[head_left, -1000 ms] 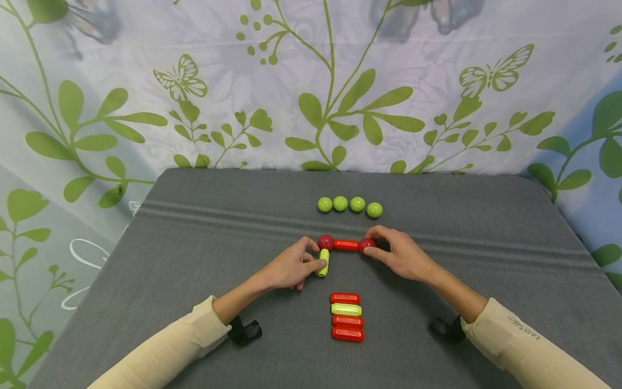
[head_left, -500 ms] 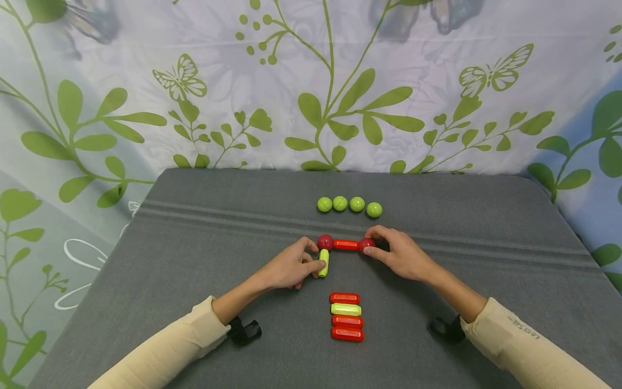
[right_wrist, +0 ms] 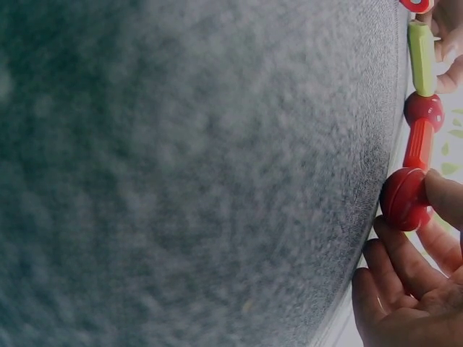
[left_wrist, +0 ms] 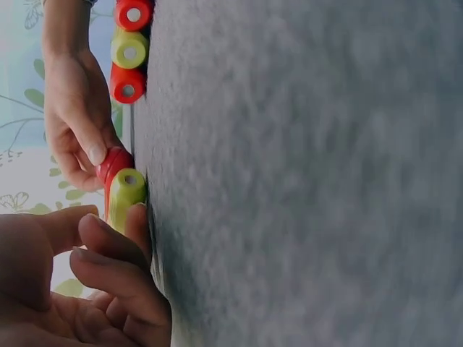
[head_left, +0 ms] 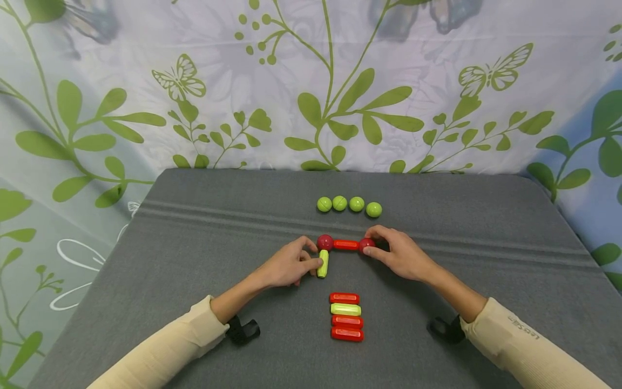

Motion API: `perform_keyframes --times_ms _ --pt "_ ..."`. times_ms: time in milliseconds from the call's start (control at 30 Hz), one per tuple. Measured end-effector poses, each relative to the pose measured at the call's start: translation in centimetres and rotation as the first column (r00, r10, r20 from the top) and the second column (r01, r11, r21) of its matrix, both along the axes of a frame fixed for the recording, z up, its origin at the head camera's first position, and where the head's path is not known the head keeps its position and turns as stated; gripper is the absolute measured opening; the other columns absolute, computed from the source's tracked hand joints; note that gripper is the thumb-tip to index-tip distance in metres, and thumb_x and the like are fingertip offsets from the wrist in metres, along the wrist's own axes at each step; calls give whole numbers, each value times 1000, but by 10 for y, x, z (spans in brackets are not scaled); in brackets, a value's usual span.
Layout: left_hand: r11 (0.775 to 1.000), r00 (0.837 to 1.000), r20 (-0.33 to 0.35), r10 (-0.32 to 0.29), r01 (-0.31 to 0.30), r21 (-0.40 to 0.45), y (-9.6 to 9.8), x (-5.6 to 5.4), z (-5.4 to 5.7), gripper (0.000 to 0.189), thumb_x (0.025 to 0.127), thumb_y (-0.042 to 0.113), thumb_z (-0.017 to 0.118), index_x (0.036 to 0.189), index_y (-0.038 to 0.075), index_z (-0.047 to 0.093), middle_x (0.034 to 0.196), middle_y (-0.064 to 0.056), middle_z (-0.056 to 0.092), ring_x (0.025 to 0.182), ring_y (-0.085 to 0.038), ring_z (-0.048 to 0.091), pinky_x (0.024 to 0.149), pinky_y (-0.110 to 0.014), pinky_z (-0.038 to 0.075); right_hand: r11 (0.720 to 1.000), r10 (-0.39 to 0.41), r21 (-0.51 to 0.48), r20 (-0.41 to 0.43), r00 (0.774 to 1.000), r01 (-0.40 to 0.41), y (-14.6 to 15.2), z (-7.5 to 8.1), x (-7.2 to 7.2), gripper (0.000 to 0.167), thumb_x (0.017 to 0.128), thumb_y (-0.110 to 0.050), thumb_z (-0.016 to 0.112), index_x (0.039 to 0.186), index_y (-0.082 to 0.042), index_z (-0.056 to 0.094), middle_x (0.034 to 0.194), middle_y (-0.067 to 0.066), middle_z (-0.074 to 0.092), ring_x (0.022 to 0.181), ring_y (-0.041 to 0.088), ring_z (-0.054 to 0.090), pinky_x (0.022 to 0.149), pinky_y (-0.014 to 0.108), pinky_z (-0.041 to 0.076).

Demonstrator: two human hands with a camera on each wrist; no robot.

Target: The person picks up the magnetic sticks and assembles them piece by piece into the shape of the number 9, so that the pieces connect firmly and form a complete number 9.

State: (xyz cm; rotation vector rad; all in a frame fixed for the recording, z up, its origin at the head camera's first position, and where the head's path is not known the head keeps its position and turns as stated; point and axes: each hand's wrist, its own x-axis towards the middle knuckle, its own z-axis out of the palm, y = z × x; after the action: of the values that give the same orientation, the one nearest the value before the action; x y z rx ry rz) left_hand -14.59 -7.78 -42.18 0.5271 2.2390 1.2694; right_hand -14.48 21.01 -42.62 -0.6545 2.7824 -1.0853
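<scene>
My right hand (head_left: 403,256) pinches a shiny red ball (head_left: 366,246) between thumb and fingers. A red magnetic rod (head_left: 346,245) runs left from it to another red ball (head_left: 325,242). From that left ball a yellow-green magnetic rod (head_left: 323,263) points toward me, its end meeting the ball. My left hand (head_left: 291,265) lies just left of this rod, thumb tip at its side and index finger close to the ball. In the left wrist view, the yellow-green rod (left_wrist: 130,186) shows a round metal end beyond loosely bent fingers.
Several green balls (head_left: 340,203) sit in a row farther back. Nearer me lies a stack of side-by-side rods, red ones (head_left: 347,334) and one yellow-green (head_left: 346,309). A grey cloth (head_left: 218,216) covers the table, and a patterned curtain (head_left: 233,81) hangs behind.
My left hand has shifted slightly left, its thumb sliding back from over the yellow-green rod to its side. The right hand and the balls stay in place.
</scene>
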Motion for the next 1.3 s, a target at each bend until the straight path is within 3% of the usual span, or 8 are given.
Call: perform_keyframes --times_ms 233,433,733,867,967,1300 --pt "999 993 -113 29 -32 -24 0 -7 5 23 101 20 58 117 4 56 81 -3 69 48 -14 52 49 -28 44 1000 -1 6 8 1000 1 0 0 0 20 95 -20 69 110 -8 64 99 0 63 90 18 56 82 45 45" --pt "998 979 -194 66 -62 26 4 -13 9 20 101 18 59 116 4 57 84 -8 69 51 -15 53 52 -30 47 1000 -5 15 10 1000 5 0 1 0 20 95 -20 69 110 -9 64 99 0 63 90 19 56 82 45 45" --pt "986 918 -362 165 -161 41 12 -34 10 23 99 17 61 117 2 61 94 -4 67 63 -17 54 62 -32 45 1000 -12 22 15 1000 11 0 1 0 21 94 -20 70 111 -9 63 100 1 64 92 20 56 84 46 45" --pt "977 902 -375 213 -203 67 16 -46 10 25 98 15 62 120 2 60 101 -6 65 61 -16 53 61 -32 44 1000 -9 22 12 1000 9 -1 0 1 20 95 -20 69 110 -9 63 99 0 63 91 19 56 83 45 45" --pt "974 903 -364 226 -221 56 21 -55 11 29 97 15 63 124 4 59 109 -10 63 63 -18 54 63 -33 45 1000 -9 23 16 1000 8 -1 0 1 19 95 -20 69 110 -9 64 98 0 62 89 19 55 82 44 45" --pt "959 899 -347 266 -284 -4 36 -85 4 39 95 16 68 131 4 59 122 -18 59 107 -34 56 85 -46 46 1000 -14 18 8 1000 14 -1 0 1 19 94 -19 70 109 -10 64 98 -1 63 90 19 55 83 44 45"
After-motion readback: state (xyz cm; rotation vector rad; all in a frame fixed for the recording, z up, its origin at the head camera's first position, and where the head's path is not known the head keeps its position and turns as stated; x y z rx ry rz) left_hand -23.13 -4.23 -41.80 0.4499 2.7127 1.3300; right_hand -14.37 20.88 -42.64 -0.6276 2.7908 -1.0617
